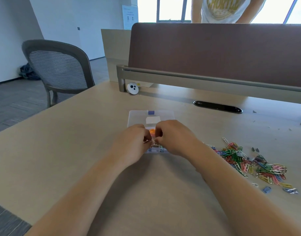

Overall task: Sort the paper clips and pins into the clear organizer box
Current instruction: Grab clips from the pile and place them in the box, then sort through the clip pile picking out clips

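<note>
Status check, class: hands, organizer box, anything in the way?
Left hand and right hand pinch one thin metal piece above the box. Clip pile unsorted at right. Nothing blocking.

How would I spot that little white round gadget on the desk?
Start at the long brown divider screen along the far side of the desk and follow its grey rail left to the post at the end. The white round gadget sits on the desk at the foot of that post; unlike anything nearby, its face bears black dots.
</note>
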{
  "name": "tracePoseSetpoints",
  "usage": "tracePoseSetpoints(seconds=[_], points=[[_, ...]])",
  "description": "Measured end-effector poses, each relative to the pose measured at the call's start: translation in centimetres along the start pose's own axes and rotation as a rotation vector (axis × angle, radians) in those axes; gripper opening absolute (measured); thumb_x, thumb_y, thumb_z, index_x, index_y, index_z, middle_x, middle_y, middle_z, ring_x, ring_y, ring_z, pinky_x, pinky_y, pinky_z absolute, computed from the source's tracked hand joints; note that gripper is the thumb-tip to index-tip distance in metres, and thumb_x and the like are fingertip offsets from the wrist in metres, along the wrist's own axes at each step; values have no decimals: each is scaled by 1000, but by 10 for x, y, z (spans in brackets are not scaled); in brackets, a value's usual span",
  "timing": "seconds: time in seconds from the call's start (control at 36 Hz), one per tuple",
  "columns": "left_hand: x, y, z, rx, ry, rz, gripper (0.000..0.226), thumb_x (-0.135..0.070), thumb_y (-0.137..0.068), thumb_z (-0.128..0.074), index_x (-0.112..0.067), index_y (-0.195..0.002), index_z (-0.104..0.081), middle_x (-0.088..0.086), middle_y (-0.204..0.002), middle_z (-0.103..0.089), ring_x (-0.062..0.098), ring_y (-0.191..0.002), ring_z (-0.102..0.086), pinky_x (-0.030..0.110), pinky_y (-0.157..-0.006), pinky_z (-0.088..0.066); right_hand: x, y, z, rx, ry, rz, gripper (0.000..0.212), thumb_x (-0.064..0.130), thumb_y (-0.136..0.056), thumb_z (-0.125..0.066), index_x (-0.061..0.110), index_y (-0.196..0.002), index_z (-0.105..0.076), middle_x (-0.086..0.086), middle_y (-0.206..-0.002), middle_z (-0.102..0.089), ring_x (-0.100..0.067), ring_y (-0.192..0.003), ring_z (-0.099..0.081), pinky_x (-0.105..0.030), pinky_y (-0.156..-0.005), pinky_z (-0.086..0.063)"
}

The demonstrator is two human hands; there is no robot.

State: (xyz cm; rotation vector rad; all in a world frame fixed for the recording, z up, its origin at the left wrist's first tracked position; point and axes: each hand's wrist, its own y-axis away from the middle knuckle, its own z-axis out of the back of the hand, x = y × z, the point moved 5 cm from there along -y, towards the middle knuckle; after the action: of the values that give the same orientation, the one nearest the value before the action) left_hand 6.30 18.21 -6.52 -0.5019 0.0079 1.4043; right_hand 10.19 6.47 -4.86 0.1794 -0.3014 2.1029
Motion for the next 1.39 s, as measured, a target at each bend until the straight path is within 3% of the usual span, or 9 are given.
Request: tracePoseSetpoints(seconds=[0.56, 0.81, 0.97, 1.17, 1.39], points=[[-2, 2, 2, -24, -30, -14, 19, -36, -89, -62, -20, -94, -70, -4, -94, -56, 13, -78, -48, 24, -65, -33, 2, 2, -1, 31, 56, -3, 12, 16, -87, -59, 16, -91, -70, -7, -90, -67, -25, -81, -63, -28, -62, -43], [-3, 2, 3, -9, 3, -4, 13, -31, -90, -61, -20, -89, -69, -6, -88, -52, 13, -76, -50, 24, -61, -31, -1, -1, -5, 31, 33, -7, 8, 17, -87, -62, 15, -88, -71, -6, -86, -66, -23, -77, -63, -28, -61, -44], [-10, 1, 11, 12, 8, -16, 17, -18, -93, -53, -17, -82, -66, -3, -84, -53, 16, -77, -53, 25, -62, -33, -3, 1, 8, 15, -42, -2, 9, 17, -93, -60, 15, -95, -68, -5, -89, -66, -19, -79, -61, -31, -72, -50], [-25, 0, 28, -21, 52, 12, 19, -22, -94, -53, -19, -85, -69, -6, -85, -60, 13, -78, -57, 34, -71, -48, -9, 18, 33, -2, -117, -10, 5, 18, -94, -58, 17, -93, -64, -1, -94, -64, -19, -85, -58, -30, -74, -46], [-90, -1, 25, 1, 151, -51, 21, -30, -95, -54, -17, -85, -68, -7, -82, -61, 11, -77, -56, 16, -64, -38, -56, 69, 62, -13, -118, -98, 13, 23, -94, -56, 15, -96, -66, -2, -97, -66, -19, -88, -59, -34, -79, -50]])
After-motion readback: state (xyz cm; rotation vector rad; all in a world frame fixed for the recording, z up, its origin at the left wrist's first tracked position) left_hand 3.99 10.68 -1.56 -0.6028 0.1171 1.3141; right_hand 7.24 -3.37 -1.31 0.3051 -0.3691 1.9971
